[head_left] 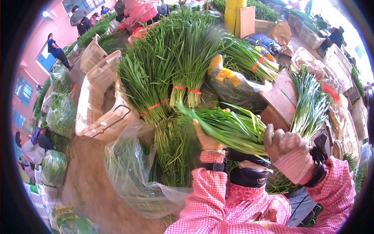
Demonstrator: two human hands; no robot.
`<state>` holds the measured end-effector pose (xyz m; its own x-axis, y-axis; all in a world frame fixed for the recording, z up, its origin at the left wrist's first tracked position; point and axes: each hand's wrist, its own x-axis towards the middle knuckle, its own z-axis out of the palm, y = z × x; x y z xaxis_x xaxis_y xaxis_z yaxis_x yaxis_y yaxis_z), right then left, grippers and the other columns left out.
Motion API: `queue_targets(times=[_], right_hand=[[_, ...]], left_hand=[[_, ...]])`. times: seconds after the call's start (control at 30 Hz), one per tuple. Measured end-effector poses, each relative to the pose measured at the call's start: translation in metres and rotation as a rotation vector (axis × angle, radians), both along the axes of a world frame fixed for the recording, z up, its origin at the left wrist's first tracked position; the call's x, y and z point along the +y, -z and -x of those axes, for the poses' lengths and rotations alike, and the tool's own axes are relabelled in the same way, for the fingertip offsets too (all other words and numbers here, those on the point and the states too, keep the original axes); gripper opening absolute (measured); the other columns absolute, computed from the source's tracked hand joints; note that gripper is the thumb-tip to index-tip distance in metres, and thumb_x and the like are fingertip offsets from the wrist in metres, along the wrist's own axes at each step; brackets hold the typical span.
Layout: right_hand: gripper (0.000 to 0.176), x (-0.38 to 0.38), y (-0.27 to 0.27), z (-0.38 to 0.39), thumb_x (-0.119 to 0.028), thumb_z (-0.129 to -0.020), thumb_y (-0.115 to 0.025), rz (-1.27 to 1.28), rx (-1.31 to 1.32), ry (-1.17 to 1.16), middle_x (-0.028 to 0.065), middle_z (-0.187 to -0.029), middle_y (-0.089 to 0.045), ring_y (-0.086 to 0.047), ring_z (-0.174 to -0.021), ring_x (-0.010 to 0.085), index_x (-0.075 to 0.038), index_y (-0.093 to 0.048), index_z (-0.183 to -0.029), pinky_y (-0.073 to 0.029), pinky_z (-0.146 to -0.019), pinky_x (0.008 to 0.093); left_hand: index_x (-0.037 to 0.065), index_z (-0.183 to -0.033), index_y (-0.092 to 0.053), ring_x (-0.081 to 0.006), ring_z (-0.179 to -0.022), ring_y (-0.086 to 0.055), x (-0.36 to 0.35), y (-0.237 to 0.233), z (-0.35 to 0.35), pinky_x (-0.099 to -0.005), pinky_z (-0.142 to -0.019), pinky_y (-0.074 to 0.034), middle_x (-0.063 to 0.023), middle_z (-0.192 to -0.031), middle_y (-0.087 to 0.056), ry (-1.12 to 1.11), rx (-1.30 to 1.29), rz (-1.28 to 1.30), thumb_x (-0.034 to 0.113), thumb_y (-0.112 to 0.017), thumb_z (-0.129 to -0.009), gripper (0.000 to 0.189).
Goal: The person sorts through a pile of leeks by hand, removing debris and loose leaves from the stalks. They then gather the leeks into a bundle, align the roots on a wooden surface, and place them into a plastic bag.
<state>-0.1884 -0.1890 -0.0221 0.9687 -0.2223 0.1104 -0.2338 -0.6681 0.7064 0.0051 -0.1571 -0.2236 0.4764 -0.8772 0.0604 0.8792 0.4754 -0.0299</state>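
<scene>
A loose bunch of long green leaves (233,126) lies across both of my hands. My left hand (207,136) is under its leafy end, palm against the leaves, the fingertips partly hidden behind them. My gloved right hand (286,150) is wrapped round the other end. Just beyond, tied bundles (156,93) with red bands stand in a tall pile. To the right, a bundle with pale stalks (307,101) leans beside a brown board (278,97). Another red-banded bundle (249,60) lies farther back.
An empty-looking white crate (93,113) stands left of the pile. Clear plastic bags (128,167) hold greens near my left arm. A yellow post (233,17) rises behind. Several people are around, one standing in dark clothes (56,50). More crates (339,62) line the right.
</scene>
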Motion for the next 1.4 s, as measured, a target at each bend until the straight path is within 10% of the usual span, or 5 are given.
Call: queue_targets(times=[0.57,0.77,1.07,1.23,1.4], right_hand=[[0.039,-0.004,0.052,0.099,-0.016,-0.080,-0.052,-0.416,-0.190,0.349,0.0044,-0.072,-0.052,-0.057,-0.056,0.0173,0.000,-0.046,-0.116,-0.045,-0.045,0.0312],[0.049,-0.002,0.100,0.106,-0.013,-0.079,-0.052,-0.546,-0.493,0.231,0.0069,-0.078,-0.052,-0.056,-0.060,0.0198,-0.002,-0.040,-0.126,-0.047,-0.051,0.0339],[0.115,-0.001,0.127,0.096,-0.049,-0.049,-0.081,-1.433,-0.593,0.151,0.0234,-0.139,-0.033,-0.028,-0.132,0.0390,-0.002,-0.027,-0.138,-0.022,-0.108,0.0480],[0.119,-0.027,0.082,0.044,-0.049,-0.051,-0.081,-1.462,-0.628,-0.062,0.0250,-0.139,-0.031,-0.026,-0.131,0.0426,-0.006,-0.018,-0.142,-0.019,-0.109,0.0497],[0.124,-0.034,0.085,0.045,-0.039,-0.056,-0.085,-2.371,-0.607,-0.292,0.0212,-0.139,-0.034,-0.035,-0.128,0.0277,-0.003,-0.005,-0.144,-0.029,-0.106,0.0362]], left_hand=[[0.013,-0.133,-0.041,-0.0236,-0.103,-0.054,-0.002,-0.064,-0.025,-0.0473,-0.105,-0.031,-0.0042,-0.102,-0.058,-0.122,-0.389,-0.011,0.024,-0.056,-0.084,0.053],[0.021,-0.132,-0.042,-0.0154,-0.074,-0.056,0.015,-0.119,-0.006,-0.0388,-0.088,-0.050,0.0009,-0.080,-0.058,-0.317,-0.375,0.072,0.015,-0.060,-0.081,0.054],[0.016,-0.135,-0.040,-0.0203,-0.085,-0.060,0.048,-0.138,0.016,-0.0369,-0.092,-0.045,-0.0015,-0.083,-0.062,-0.213,-0.648,-0.177,0.019,-0.056,-0.087,0.051],[0.012,-0.141,-0.026,-0.0185,-0.081,-0.057,0.049,-0.143,0.017,-0.0439,-0.096,-0.040,-0.0043,-0.085,-0.061,-0.198,-0.719,-0.035,0.015,-0.057,-0.084,0.065],[0.010,-0.139,-0.030,-0.0195,-0.083,-0.059,0.067,-0.143,0.017,-0.0422,-0.096,-0.044,-0.0045,-0.085,-0.060,-0.168,-0.617,-0.304,0.018,-0.057,-0.086,0.061]])
